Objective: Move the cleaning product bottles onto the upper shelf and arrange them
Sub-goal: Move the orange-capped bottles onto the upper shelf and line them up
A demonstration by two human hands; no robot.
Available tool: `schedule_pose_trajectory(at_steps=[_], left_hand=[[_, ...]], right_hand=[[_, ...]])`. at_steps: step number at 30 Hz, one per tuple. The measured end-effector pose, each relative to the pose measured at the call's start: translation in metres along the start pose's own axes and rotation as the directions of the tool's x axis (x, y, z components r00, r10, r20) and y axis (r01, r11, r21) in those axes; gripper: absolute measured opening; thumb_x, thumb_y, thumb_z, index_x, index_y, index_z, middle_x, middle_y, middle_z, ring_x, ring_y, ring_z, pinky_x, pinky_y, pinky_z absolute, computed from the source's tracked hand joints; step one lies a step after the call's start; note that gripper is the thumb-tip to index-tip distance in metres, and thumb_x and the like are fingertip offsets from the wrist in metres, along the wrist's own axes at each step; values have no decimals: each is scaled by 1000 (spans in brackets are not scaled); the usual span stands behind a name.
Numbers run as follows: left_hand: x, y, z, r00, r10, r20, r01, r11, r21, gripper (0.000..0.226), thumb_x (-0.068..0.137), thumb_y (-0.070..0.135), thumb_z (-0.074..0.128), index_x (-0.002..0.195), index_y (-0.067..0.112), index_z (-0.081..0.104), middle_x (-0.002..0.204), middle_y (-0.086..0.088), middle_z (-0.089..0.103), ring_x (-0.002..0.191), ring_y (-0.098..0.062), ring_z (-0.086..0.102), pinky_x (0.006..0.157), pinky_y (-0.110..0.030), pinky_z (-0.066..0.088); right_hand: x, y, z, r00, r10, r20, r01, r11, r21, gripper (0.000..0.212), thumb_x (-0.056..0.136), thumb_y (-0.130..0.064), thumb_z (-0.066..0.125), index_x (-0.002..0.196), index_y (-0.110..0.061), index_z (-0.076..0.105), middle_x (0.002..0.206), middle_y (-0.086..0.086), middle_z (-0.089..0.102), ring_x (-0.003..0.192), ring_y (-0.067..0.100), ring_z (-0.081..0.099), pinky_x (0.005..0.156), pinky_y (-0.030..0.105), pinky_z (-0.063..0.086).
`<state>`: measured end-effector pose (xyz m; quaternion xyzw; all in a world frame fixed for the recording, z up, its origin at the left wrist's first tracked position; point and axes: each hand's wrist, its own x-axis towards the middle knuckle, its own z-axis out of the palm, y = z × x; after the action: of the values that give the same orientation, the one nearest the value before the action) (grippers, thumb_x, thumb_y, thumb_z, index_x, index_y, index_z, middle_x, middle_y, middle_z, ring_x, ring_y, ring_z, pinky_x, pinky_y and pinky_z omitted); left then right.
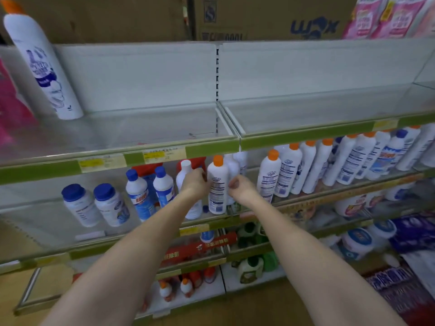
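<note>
Your left hand [195, 182] and right hand [237, 185] flank the upright white orange-capped plastic bottle [217, 187] on the middle shelf, curled fingers touching its sides, clear-fronted upper shelf [141, 128] directly above.

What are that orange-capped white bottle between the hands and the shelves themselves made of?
The orange-capped bottle looks like opaque white plastic with a smooth, slightly glossy skin, a printed label and a moulded cap. The upper shelf seems to be pale painted metal, matte, judging by the slotted upright behind it; its front guard looks like clear plastic or glass, which I cannot tell apart.
</note>
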<state>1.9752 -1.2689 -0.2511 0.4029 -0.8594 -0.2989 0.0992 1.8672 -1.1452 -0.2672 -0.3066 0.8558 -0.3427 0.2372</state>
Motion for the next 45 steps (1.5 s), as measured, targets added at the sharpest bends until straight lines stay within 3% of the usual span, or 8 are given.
schedule_pose_trajectory(at_steps=[5, 15, 18, 24, 29, 35, 41, 45], left_hand=[[5, -3, 12, 998, 57, 20, -56, 998, -39, 30, 94, 15, 63, 118, 2, 50, 107, -18, 63, 100, -36, 60, 75, -38, 44], [28, -5, 12, 986, 74, 149, -17, 935, -353, 75, 81, 24, 82, 143, 23, 41, 122, -7, 62, 108, -32, 65, 90, -51, 57], [34, -4, 18, 988, 35, 153, 24, 928, -371, 89, 59, 41, 88, 136, 25, 48, 115, -4, 66, 102, -32, 68, 86, -51, 59], [29, 13, 16, 982, -41, 184, 100, 942, -320, 58, 72, 26, 90, 120, 14, 61, 104, -8, 72, 91, -27, 72, 78, -44, 63], [19, 14, 20, 992, -67, 109, 100, 940, -326, 52, 73, 29, 90, 114, 22, 59, 107, -4, 69, 100, -27, 67, 85, -45, 60], [-3, 19, 32, 991, -134, 1, 118, 873, -473, 48, 78, 21, 86, 117, 22, 58, 102, -7, 70, 98, -32, 70, 76, -47, 63], [-15, 39, 35, 969, -212, -125, 140, 892, -430, 48, 77, 23, 87, 117, 13, 63, 96, -7, 70, 85, -28, 69, 62, -37, 61], [-20, 46, 21, 925, -317, -211, 164, 832, -530, 48, 76, 34, 86, 114, 14, 64, 91, -9, 71, 57, -20, 63, 42, -27, 48]], right_hand=[[6, 3, 19, 1000, 28, -13, -28, 1000, 7, 28, 96, -12, 64, 122, -13, 56, 120, 5, 62, 113, 24, 59, 94, 35, 48], [25, 19, 28, 996, -51, 71, 54, 997, -50, 42, 91, -14, 68, 130, -22, 54, 125, 5, 66, 117, 28, 60, 89, 35, 47], [32, 25, 29, 994, -75, 83, 79, 996, -41, 44, 90, -17, 69, 130, -24, 53, 126, 4, 66, 117, 29, 60, 94, 42, 52], [43, 32, 25, 980, -160, 119, 164, 986, -25, 43, 86, -21, 74, 123, -26, 53, 123, 5, 67, 115, 30, 62, 92, 40, 52], [44, 38, 25, 973, -187, 136, 188, 982, 5, 38, 88, -21, 75, 116, -23, 51, 125, 8, 65, 117, 31, 60, 92, 41, 51], [41, 48, 20, 945, -248, 212, 244, 969, 45, 36, 91, -26, 69, 123, -23, 52, 118, 5, 66, 109, 28, 63, 89, 45, 54], [41, 55, 9, 907, -274, 319, 285, 959, 14, 48, 88, -20, 75, 128, -18, 50, 127, 6, 64, 118, 28, 60, 94, 42, 51], [35, 55, 7, 897, -274, 346, 288, 958, 11, 49, 83, -25, 81, 124, -15, 55, 130, 6, 64, 120, 27, 59, 94, 38, 50]])
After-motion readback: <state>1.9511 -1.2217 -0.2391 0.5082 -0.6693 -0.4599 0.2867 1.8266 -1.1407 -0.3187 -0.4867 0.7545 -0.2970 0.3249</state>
